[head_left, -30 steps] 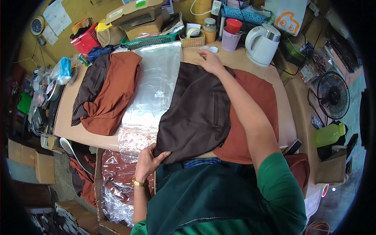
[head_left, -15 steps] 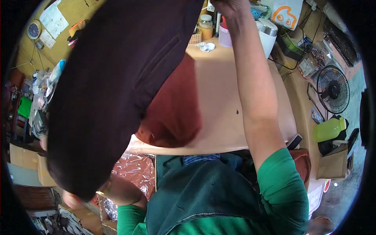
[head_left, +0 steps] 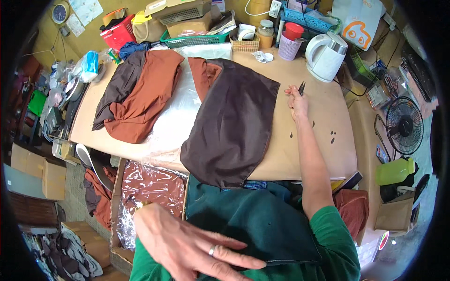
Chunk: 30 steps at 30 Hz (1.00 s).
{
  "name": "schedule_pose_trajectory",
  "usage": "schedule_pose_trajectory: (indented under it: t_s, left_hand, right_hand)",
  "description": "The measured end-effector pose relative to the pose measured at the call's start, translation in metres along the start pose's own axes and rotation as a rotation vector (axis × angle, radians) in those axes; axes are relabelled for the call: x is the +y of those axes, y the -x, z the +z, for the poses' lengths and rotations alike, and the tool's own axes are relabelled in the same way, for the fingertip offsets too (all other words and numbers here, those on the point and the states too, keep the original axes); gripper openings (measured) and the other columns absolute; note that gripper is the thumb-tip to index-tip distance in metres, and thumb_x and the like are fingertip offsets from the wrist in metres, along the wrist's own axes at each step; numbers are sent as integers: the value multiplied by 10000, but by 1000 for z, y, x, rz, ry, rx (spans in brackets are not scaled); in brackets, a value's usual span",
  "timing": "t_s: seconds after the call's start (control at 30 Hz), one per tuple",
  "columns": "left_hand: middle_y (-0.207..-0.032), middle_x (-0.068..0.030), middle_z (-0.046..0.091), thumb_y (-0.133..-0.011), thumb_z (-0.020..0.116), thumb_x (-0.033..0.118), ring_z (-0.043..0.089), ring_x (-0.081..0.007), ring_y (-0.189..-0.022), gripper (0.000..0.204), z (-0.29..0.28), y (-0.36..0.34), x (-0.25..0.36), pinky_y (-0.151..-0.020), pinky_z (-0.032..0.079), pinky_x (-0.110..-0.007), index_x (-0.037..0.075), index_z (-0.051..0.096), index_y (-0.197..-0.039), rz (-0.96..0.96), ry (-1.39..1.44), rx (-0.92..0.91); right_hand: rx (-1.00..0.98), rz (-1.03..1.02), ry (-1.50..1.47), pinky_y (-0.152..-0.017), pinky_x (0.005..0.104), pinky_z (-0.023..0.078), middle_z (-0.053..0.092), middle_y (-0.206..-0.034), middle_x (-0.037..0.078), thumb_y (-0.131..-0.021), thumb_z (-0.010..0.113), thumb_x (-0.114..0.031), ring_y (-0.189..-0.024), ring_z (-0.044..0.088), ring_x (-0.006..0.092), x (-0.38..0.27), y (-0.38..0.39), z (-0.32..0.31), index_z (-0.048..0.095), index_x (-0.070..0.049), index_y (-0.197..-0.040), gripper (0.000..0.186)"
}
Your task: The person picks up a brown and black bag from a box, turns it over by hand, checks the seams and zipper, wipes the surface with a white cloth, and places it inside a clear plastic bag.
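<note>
Smooth dark-brown cloth (head_left: 229, 124) at twelve o'clock seems unfinished; plastic-wrapped red cloth (head_left: 161, 187) at eight looks done. Right hand (head_left: 296, 100) grips black snips (head_left: 302, 87); left hand (head_left: 183, 241) is spread.

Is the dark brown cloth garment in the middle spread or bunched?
Mostly spread: the dark brown cloth garment lies broadly flat, rust-red fabric showing at upper left.

Wall (head_left: 89, 41): yellow, round clock (head_left: 60, 13), white papers (head_left: 86, 10) | Floor (head_left: 419, 239): bluish-grey, right side | Table (head_left: 335, 154): tan | Light: bright
</note>
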<state>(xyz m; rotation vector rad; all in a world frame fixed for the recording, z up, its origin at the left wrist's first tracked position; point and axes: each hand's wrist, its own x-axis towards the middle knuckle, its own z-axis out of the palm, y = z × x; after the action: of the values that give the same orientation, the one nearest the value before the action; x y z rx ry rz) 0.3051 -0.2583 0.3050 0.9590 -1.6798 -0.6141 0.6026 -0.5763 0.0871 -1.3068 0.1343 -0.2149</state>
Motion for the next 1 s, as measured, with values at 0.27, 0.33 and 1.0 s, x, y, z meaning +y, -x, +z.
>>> schedule_pose_trajectory:
  t_s: [0.27,0.33,1.0]
  left_hand:
    - [-1139,-146,567,-909,651,84,534,-324,-990,219,-4,-19,4,-798,457,-401,30,626,-1120,-432,-29,139]
    - [-973,-103,613,-938,629,74,577,-200,-661,99,-6,-23,8,-549,457,-277,8,703,-939,-455,-298,294]
    - [-840,-102,637,-899,643,132,598,-165,-684,179,84,-29,-59,-595,475,-299,-35,593,-856,-12,1149,743]
  right_hand:
    - [12,-178,459,-514,248,359,610,-695,-9,-922,651,-195,-542,461,58,11,2,12,662,-54,-901,142]
    - [-2,-216,436,-583,260,398,622,-704,-2,-912,652,-201,-606,513,81,11,3,11,659,-60,-879,145]
    - [-34,-309,679,-724,273,503,650,-763,30,-895,687,-188,-712,606,111,23,-25,0,664,-13,-919,178]
